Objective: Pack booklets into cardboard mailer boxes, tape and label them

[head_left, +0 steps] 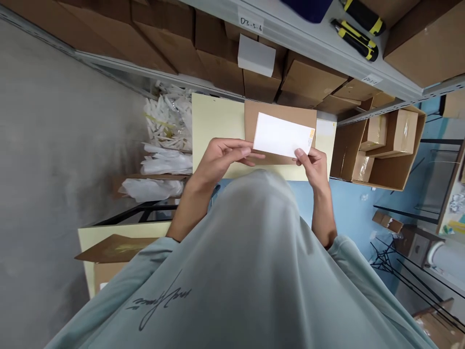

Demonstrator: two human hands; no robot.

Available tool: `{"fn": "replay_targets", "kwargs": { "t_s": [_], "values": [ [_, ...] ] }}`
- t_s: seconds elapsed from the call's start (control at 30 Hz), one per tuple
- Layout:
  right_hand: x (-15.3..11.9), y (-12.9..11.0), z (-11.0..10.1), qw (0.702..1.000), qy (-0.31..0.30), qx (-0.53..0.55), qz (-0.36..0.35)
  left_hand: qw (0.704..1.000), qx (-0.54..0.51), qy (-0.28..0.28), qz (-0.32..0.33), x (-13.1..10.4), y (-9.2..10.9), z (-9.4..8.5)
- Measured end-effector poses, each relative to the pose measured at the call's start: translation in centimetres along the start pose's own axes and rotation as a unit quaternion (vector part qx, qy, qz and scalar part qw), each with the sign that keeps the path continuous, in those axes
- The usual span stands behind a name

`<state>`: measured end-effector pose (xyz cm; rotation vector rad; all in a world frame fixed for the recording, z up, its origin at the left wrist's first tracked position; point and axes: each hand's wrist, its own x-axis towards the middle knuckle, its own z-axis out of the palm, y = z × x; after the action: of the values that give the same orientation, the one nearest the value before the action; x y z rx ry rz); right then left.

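Observation:
A white card with small orange print at its right end is held up at a slight tilt. My right hand pinches its lower right corner between thumb and fingers. At the card's left end is my left hand, its fingers stretched out and its thumb apart; the fingertips reach the card's lower left edge, but whether they touch it I cannot tell. Behind the card, a flat brown cardboard piece lies on the pale yellow tabletop.
Brown boxes line the shelf ahead, with utility knives on the level above. An open carton holding smaller boxes stands at right. White plastic bags are stacked at left. Another box sits at lower left.

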<state>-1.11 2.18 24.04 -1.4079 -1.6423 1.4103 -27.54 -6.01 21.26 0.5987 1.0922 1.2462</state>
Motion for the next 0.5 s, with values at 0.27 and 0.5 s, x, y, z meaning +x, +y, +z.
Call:
{"fn": "replay_targets", "kwargs": {
  "t_s": [0.27, 0.5],
  "values": [
    [-0.7, -1.0, 1.0, 1.000, 0.007, -0.011, -0.012, 0.999, 0.025, 0.041, -0.018, -1.0, 1.5, -0.4],
    [-1.6, -1.8, 0.4, 0.999, -0.004, -0.042, -0.034, 0.997, 0.064, 0.030, 0.030, -0.7, 1.0, -0.5]
  ]
}}
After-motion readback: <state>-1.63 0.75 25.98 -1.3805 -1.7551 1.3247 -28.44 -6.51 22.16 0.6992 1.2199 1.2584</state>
